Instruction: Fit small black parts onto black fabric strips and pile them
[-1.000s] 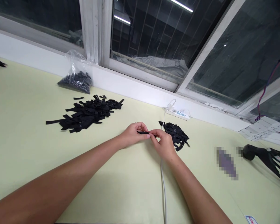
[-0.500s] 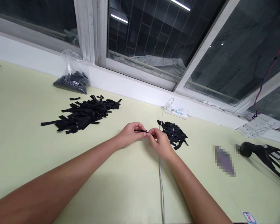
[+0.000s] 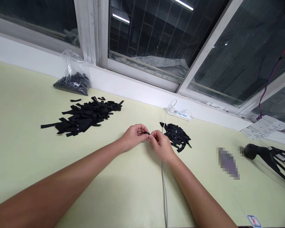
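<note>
A black fabric strip point(image 3: 143, 133) is pinched between the fingers of my left hand point(image 3: 132, 136), and my right hand point(image 3: 161, 145) grips its other end. My fingertips nearly meet over the table; part of the strip is hidden by them. A large loose pile of black strips point(image 3: 85, 115) lies to the left of my hands. Just beyond my right hand sits a smaller pile of black strips point(image 3: 177, 134).
A clear plastic bag point(image 3: 72, 80) holding black pieces leans by the window ledge. A white power strip point(image 3: 180, 114) lies at the back, and a pale cable point(image 3: 164, 186) runs under my right wrist. At right stand a black frame-like object point(image 3: 268, 158) and a blurred patch.
Both hands stay in nearly the same place. The strip between them looks slightly shifted and bent, with less of it showing by my right fingers.
</note>
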### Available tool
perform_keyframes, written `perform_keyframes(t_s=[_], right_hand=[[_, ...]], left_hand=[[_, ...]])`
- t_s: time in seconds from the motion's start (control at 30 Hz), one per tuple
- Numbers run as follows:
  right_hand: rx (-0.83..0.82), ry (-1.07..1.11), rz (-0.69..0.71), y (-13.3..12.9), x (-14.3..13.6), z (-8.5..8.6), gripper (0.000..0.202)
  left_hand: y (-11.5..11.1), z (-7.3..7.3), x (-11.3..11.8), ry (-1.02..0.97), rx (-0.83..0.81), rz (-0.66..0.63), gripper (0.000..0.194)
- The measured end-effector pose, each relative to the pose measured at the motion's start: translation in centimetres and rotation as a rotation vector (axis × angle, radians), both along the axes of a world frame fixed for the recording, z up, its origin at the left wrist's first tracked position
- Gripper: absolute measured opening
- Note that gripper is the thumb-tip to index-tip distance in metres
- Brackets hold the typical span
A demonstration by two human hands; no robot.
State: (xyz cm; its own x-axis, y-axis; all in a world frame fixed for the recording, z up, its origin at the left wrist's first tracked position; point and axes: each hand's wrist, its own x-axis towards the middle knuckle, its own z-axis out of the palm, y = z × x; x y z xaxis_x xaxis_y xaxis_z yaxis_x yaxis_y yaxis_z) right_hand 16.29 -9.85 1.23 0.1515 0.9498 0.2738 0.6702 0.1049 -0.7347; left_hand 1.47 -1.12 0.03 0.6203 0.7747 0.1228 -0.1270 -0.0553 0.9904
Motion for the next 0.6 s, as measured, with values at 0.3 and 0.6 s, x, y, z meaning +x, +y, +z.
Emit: perform_keyframes(t_s=[0.3,0.6], right_hand=[[-0.056,0.031,0.007,-0.4,0.2,0.8,0.031],[0.022,-0.088,-0.578,-2.1,8.0,4.9,0.059]], left_hand=[[0.2,-0.1,-0.2,0.038,0.088,-0.065,0.014],[0.4,-0.3,-0.3,0.107,0.065,-0.023,0.015]])
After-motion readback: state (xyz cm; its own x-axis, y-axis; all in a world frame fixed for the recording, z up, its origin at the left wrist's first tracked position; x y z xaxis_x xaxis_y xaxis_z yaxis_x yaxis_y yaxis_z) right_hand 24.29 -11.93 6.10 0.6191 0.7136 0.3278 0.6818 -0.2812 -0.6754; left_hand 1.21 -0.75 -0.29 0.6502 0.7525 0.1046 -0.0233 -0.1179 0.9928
